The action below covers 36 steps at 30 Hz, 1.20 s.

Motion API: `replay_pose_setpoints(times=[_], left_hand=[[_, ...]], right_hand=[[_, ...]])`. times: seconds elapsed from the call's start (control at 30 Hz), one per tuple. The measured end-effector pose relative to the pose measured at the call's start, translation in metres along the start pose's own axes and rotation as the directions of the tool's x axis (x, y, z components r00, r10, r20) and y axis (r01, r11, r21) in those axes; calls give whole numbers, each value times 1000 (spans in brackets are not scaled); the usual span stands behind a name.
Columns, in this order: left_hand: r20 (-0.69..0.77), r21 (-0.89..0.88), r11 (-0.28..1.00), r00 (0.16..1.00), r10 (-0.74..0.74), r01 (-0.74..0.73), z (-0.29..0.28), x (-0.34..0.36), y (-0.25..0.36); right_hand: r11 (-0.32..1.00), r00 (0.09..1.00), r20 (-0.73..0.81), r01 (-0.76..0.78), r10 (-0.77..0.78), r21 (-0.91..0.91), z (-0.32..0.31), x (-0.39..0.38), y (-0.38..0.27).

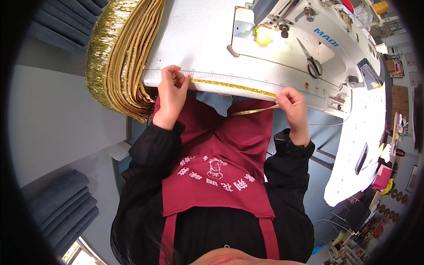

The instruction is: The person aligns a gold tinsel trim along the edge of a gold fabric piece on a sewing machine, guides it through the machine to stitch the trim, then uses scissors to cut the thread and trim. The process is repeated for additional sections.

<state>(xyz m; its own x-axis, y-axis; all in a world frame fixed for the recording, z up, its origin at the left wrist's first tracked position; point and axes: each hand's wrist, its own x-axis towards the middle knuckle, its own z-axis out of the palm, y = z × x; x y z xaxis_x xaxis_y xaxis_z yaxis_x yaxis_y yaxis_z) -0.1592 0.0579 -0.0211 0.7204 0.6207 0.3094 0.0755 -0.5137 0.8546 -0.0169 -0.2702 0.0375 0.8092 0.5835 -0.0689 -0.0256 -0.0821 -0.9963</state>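
Observation:
A narrow gold glitter ribbon is stretched along the front edge of the sewing table, between my two hands. My left hand pinches one end near the left, thumb and fingers pressed together. Farther right, my right hand is closed on the same ribbon, and a loose length hangs from it over my lap. Just beyond the ribbon runs a ruler scale marked on the table edge. Beside my left hand lies a thick stack of gold tinsel fringe, partly over the table's left end.
A white sewing machine with its lamp lit stands at the back right. Black-handled scissors lie on its bed. My dark red apron covers my lap below the table edge. A bright white surface extends on the right.

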Motion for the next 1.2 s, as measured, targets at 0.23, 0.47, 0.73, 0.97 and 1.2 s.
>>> replay_pose_setpoints(times=[0.23,0.47,0.73,0.97,1.2], left_hand=[[-77,267,962,994,78,-55,1,4,-2],[-140,385,923,989,38,19,-1,4,-10],[-156,425,904,987,28,41,2,6,-11],[-160,414,910,983,90,-16,-2,9,-19],[-128,429,903,988,91,-27,-3,12,-25]], right_hand=[[985,998,-69,-7,-5,-171,-31,5,-4],[934,998,-20,-66,63,-351,-97,-3,-31],[929,961,-277,-122,22,-350,-194,-32,-15],[842,924,-378,-256,67,-476,-226,-62,33],[855,861,-508,-262,-2,-448,-212,-66,60]])
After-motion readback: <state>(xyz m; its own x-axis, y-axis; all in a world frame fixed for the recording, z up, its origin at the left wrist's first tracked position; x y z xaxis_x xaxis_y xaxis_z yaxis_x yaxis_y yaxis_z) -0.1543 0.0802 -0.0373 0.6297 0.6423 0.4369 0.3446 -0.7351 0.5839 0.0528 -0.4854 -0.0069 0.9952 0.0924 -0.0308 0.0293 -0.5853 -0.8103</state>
